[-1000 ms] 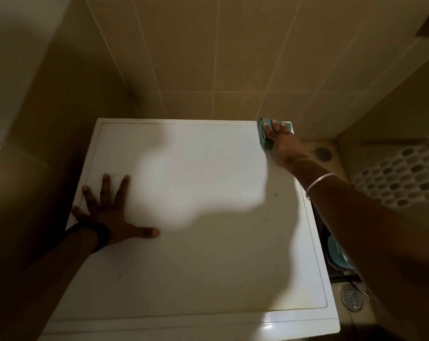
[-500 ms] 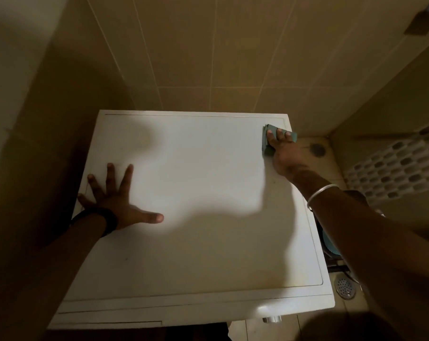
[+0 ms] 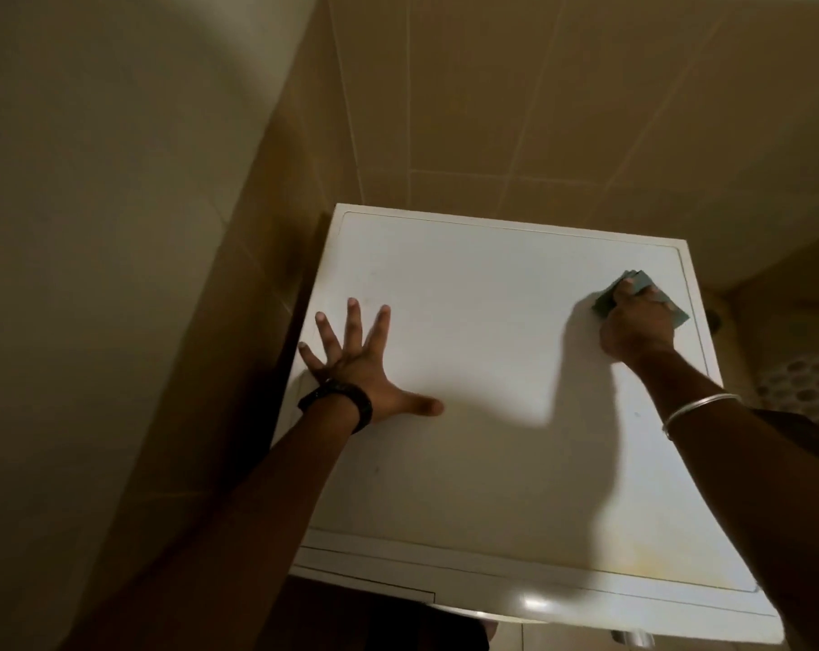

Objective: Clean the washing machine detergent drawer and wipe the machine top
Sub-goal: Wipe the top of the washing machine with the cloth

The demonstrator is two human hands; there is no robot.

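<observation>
The white washing machine top (image 3: 492, 298) fills the middle of the view, seen from above. My left hand (image 3: 355, 364) lies flat on its left side with fingers spread, holding nothing; a black band is on the wrist. My right hand (image 3: 635, 324) presses a folded teal cloth (image 3: 637, 286) against the top near the right edge, a bit in front of the back right corner. A silver bangle sits on that forearm. The drawer front (image 3: 365, 575) shows only as a seam at the machine's front left.
Beige tiled walls (image 3: 492, 110) stand close behind and to the left of the machine. A patterned tiled ledge (image 3: 802, 382) and a floor drain (image 3: 715, 317) lie to the right. A metal knob (image 3: 633, 639) sticks out at the machine's front right.
My right hand has drawn the cloth from the back right corner toward me along the right side. The left hand stays planted. The camera has swung left.
</observation>
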